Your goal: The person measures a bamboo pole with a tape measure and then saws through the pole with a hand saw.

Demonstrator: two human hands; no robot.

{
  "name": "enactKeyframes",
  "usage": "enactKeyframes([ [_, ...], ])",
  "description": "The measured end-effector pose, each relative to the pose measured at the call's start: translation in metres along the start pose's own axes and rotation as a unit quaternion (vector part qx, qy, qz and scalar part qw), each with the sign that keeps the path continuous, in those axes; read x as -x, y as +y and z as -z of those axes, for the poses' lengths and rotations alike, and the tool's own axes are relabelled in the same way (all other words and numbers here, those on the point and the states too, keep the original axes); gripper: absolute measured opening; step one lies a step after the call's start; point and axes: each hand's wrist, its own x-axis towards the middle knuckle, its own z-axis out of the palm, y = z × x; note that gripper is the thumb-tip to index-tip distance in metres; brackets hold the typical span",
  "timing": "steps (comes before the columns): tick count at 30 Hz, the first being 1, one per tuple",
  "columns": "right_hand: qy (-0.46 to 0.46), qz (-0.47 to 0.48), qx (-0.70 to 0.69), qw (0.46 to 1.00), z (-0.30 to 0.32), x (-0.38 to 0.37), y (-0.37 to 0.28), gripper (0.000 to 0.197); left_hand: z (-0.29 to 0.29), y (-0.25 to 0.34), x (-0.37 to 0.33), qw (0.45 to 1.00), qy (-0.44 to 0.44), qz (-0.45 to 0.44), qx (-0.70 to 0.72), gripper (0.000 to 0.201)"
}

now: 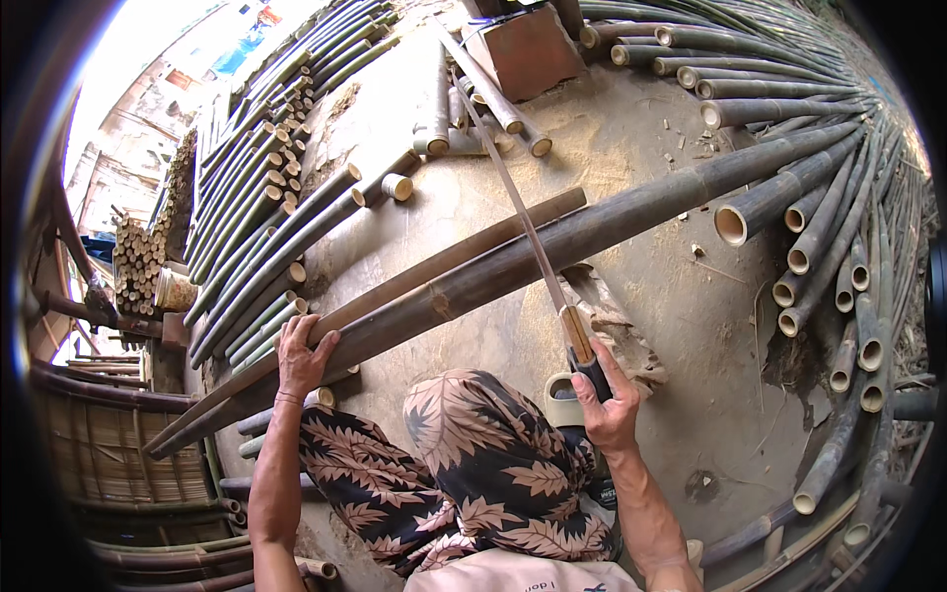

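A long dark bamboo pole (631,219) slants across in front of me from lower left to upper right. Along its far side lies a flat wooden strip (464,247). My left hand (301,360) is closed over the strip and pole, toward their lower-left end, thumb against the pole. In my right hand (612,405) is a handsaw, its wood-and-black handle (580,345) gripped with the index finger stretched along it. The long thin saw blade (518,202) points away from me and crosses over the pole and strip. Whether its teeth touch the pole I cannot tell.
Stacked bamboo poles (256,207) fill the left side; more poles (750,113) fan out at the right. Short bamboo pieces (439,143) lie ahead beside a reddish block (523,54). Sawdust (582,148) covers the concrete floor. A crumpled cloth (617,331) lies under the saw.
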Motion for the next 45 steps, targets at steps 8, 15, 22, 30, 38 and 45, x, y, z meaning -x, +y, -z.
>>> enactKeyframes([
  [8, -0.013, -0.02, 0.037, 0.999, 0.015, 0.023, 0.012, 0.044, -0.003, 0.003, 0.003, 1.0, -0.023, 0.005, -0.02, 0.042],
  [15, -0.023, -0.145, -0.169, 0.975, 0.076, 0.042, -0.04, 0.081, -0.002, -0.04, -0.046, 0.978, -0.162, 0.064, -0.118, 0.042],
  [22, 0.052, 0.075, 0.104, 0.99, 0.113, 0.009, -0.09, 0.076, -0.043, 0.11, -0.095, 0.986, -0.15, -0.025, 0.074, 0.051],
  [30, 0.005, -0.016, -0.012, 1.0, 0.102, 0.07, -0.065, 0.065, -0.101, 0.203, -0.114, 0.961, -0.245, -0.021, 0.125, 0.066],
  [38, -0.002, 0.011, 0.1, 0.995, 0.081, 0.079, -0.04, 0.054, -0.11, 0.218, -0.102, 0.975, -0.224, 0.002, -0.004, 0.082],
  [45, -0.044, -0.006, 0.118, 0.992, 0.088, 0.093, -0.034, 0.054, -0.111, 0.231, -0.106, 0.976, -0.215, 0.032, -0.031, 0.088],
])
